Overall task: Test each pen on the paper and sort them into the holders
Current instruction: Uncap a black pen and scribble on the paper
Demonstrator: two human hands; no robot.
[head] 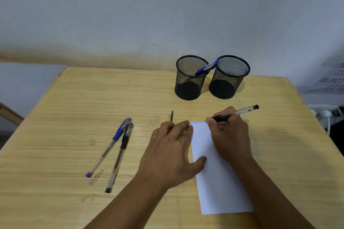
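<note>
**Black pen at the paper's top edge**

Two black mesh holders stand touching at the back of the tabletop (74, 98). The left holder (189, 78) has one blue pen (206, 69) leaning in it; the right holder (229, 77) shows nothing inside. The right hand (229, 132) pinches a black pen (235, 113), tip at the top edge of the paper (216, 182). The left hand (171, 154) lies flat, fingers straight, pressing the paper's left edge. Two more pens, blue-capped (109, 147) and black-capped (120, 156), lie left.

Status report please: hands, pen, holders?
Right hand writing with black pen on paper. Left hand pressing paper. Left holder: one blue pen.
</note>
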